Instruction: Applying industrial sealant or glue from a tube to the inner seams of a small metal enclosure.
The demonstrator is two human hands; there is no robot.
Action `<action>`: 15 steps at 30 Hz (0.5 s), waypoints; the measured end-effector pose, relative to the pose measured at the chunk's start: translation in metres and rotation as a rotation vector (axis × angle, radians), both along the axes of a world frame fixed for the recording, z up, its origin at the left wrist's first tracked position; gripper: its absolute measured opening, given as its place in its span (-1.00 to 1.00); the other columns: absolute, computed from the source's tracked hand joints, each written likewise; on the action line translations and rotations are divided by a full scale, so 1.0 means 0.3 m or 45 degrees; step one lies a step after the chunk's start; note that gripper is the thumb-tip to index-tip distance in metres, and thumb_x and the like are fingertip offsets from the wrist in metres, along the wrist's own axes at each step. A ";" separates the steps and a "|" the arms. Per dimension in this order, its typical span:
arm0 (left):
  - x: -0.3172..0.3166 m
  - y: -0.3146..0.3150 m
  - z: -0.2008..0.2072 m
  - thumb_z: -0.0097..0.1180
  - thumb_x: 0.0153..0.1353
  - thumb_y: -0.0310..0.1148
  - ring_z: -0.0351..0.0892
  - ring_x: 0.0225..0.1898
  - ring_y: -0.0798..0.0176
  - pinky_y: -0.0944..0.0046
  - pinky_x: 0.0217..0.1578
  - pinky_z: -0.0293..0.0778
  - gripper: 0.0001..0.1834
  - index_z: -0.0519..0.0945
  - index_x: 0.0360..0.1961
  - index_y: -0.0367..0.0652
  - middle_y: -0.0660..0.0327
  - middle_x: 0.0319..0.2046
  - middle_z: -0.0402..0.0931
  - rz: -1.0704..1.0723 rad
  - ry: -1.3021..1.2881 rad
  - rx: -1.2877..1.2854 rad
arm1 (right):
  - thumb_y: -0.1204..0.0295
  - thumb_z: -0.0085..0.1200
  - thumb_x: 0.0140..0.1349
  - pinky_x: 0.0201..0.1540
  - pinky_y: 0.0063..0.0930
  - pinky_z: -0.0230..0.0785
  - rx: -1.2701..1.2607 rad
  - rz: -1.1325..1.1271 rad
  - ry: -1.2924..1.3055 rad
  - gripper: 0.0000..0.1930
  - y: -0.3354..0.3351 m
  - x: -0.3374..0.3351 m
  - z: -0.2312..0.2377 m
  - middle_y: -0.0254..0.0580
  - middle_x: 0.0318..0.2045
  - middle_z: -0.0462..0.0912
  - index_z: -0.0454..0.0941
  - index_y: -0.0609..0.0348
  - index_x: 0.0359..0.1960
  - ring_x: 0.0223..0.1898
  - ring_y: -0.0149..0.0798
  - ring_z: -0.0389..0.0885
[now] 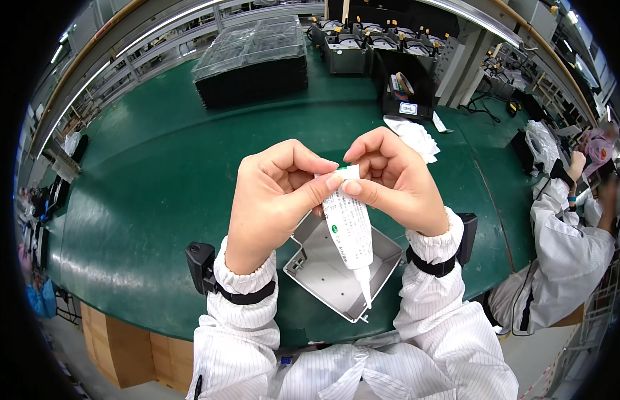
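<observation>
A white squeeze tube (346, 227) with green marks hangs nozzle down between my hands. My left hand (273, 193) pinches its flat top end between thumb and fingers. At the same end, my right hand (393, 183) has its thumb pressed on the tube, with the fingers curled behind. Below the tube, a light grey shallow housing (326, 267) with raised walls lies open side up on the table. The tube's tapered nozzle points down over the housing's near right part. My hands and the tube hide the housing's far edge.
The green table (150, 200) spreads around the housing. At the back stand a black crate with clear trays (250, 67), several grey units (345, 53) and a black bin (406, 90) holding tape rolls. Crumpled white paper (414, 137) lies nearby. A co-worker's sleeve (570, 233) is at right.
</observation>
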State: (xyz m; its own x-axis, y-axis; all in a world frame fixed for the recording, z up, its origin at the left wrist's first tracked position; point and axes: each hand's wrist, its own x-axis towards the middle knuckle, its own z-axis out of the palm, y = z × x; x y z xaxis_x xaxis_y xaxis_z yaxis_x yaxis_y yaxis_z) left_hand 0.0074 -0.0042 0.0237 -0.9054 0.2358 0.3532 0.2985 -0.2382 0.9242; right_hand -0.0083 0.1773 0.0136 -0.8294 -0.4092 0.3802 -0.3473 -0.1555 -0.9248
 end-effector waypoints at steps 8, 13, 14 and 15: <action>-0.007 0.003 0.006 0.16 0.08 -0.57 0.53 -0.48 0.44 0.52 -0.53 0.42 -0.88 0.50 -0.36 -0.37 0.15 -0.43 0.54 -0.094 0.016 0.036 | 0.54 0.10 0.16 -0.42 -0.71 0.35 -0.012 -0.066 0.120 -0.87 -0.003 0.014 0.008 -0.27 -0.48 0.58 0.45 0.32 -0.31 -0.46 -0.55 0.51; 0.001 0.007 0.006 0.13 0.12 -0.55 0.54 -0.44 0.46 0.54 -0.50 0.42 -0.82 0.46 -0.25 -0.39 0.14 -0.39 0.54 -0.079 -0.040 0.066 | 0.60 0.07 0.15 -0.41 -0.69 0.38 -0.031 -0.216 0.404 -0.90 -0.008 -0.005 -0.020 -0.22 -0.49 0.60 0.47 0.35 -0.30 -0.43 -0.51 0.56; 0.000 0.008 0.000 0.13 0.12 -0.55 0.54 -0.43 0.46 0.54 -0.50 0.42 -0.81 0.45 -0.25 -0.39 0.14 -0.39 0.54 -0.071 0.010 0.030 | 0.60 0.07 0.15 -0.41 -0.68 0.38 -0.025 -0.221 0.408 -0.90 -0.008 -0.003 -0.016 -0.22 -0.49 0.60 0.47 0.35 -0.31 -0.43 -0.52 0.55; -0.001 0.009 -0.002 0.13 0.12 -0.55 0.54 -0.42 0.45 0.53 -0.50 0.43 -0.80 0.44 -0.24 -0.39 0.14 -0.39 0.54 -0.064 0.060 -0.006 | 0.61 0.07 0.14 -0.40 -0.68 0.38 -0.019 -0.227 0.413 -0.90 -0.006 -0.002 -0.013 -0.22 -0.49 0.60 0.47 0.36 -0.31 -0.44 -0.52 0.55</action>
State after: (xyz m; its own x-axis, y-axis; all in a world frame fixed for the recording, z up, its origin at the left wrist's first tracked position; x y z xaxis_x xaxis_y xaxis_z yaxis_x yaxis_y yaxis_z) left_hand 0.0072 -0.0015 0.0231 -0.8747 0.2823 0.3940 0.3297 -0.2493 0.9106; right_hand -0.0091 0.1755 0.0096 -0.7226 -0.2614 0.6399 -0.6448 -0.0787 -0.7603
